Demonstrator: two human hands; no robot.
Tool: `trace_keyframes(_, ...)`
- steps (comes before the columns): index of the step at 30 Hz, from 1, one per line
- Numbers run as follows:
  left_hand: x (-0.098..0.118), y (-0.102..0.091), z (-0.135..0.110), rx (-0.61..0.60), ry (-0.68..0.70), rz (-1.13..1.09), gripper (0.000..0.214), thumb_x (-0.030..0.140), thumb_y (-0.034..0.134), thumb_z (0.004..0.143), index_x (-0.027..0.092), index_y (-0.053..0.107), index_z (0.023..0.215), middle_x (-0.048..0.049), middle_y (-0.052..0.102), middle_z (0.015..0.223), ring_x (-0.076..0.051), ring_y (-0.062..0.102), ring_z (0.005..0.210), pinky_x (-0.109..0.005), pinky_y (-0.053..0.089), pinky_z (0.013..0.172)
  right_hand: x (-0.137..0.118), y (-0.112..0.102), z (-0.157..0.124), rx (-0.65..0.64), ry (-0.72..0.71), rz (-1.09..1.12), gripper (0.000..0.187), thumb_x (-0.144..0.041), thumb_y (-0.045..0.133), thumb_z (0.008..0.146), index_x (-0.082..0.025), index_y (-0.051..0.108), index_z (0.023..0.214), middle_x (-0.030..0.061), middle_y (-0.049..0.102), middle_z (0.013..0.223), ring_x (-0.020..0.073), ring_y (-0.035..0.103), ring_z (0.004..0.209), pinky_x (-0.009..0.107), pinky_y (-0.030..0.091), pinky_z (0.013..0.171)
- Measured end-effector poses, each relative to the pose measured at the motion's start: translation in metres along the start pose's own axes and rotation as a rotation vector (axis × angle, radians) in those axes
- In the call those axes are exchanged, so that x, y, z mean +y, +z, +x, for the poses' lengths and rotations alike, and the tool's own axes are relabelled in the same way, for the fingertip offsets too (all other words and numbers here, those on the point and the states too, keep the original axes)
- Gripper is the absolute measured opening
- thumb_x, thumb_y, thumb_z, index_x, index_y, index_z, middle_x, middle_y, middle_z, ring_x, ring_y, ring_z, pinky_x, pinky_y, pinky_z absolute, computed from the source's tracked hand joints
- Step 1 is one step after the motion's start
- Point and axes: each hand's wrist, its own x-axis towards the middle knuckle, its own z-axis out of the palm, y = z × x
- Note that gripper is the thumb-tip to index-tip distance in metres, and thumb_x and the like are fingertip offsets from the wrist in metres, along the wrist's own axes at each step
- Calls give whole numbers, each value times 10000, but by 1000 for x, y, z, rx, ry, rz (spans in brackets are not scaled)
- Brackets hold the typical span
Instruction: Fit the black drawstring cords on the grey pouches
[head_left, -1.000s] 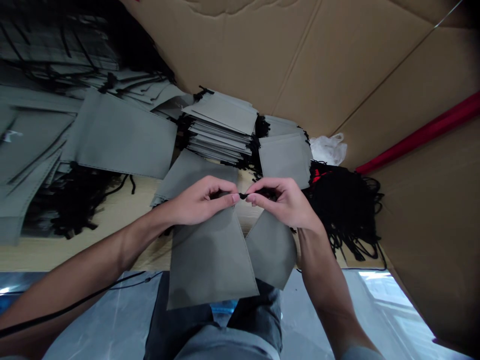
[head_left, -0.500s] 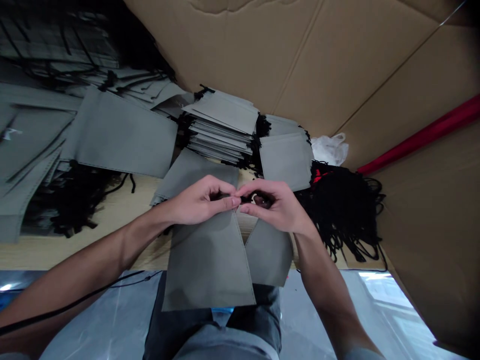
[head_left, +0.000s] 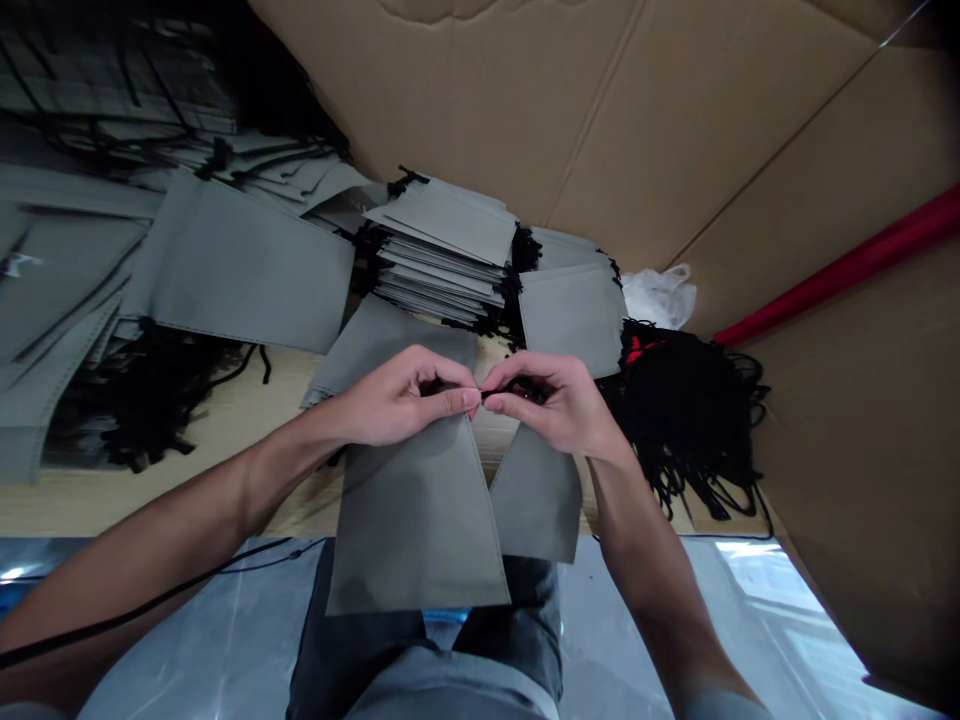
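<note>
Where the two sets of fingertips meet, a short end of black cord point(head_left: 486, 394) sits pinched between them. The left hand point(head_left: 397, 400) is closed, thumb and forefinger point(head_left: 469, 398) pressed together on the top edge of a grey pouch point(head_left: 416, 520), right where the cord comes out. The right hand point(head_left: 559, 405) is closed as well and nips the cord's free end. The other fingers of both hands are curled in, none spread.

The grey pouch hangs from the left pinch, over the edge of the wooden table point(head_left: 225, 420) and onto the person's lap. A second grey pouch point(head_left: 536, 500) lies under the right wrist, partly tucked behind the first.

Further out:
- A stack of grey pouches point(head_left: 450, 250) stands just beyond the hands.
- A bundle of black cords point(head_left: 690, 410) lies to the right, with a white plastic bag point(head_left: 660, 295) behind it.
- Cardboard walls point(head_left: 600, 100) enclose the bench.

Risks, as judged from here:
- The cord end is thin and short, so a small slackening of either pinch could let it slip back toward the pouch's edge.
- The pouch overhangs the table, held mainly by the left pinch, so a loosened grip could let it slide to the lap.
- The right elbow is near the loose cord bundle and could drag strands off.
</note>
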Motion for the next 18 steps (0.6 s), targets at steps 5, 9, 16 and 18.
trace_keyframes(5,1,-4,2,29,27,26,424,523,700,997,133,739,837,10,563,694,-107,442,639,-226,331,581,5,-3,0,21,46,-3,270,-396,857,941,-223,824,1146,57,822,1041,198,760,920,325,600,826)
trace_keyframes(9,2,-4,2,50,30,56,439,534,679,1011,136,722,829,20,521,672,-102,406,620,-228,302,565,5,-7,-1,17,79,-33,237,-396,816,970,-199,826,1101,57,804,964,180,725,811,319,579,742)
trace_keyframes(16,1,-2,2,74,-4,73,431,532,675,1008,144,706,821,28,487,657,-101,397,599,-227,293,543,0,-3,0,120,81,-94,166,-327,790,951,-205,843,1049,42,802,909,138,627,670,287,476,603)
trace_keyframes(18,0,-1,2,82,0,89,429,515,649,1026,144,711,821,30,475,648,-99,387,595,-226,289,542,1,2,0,176,69,-147,136,-287,776,932,-212,855,1012,26,793,846,118,549,601,280,420,556)
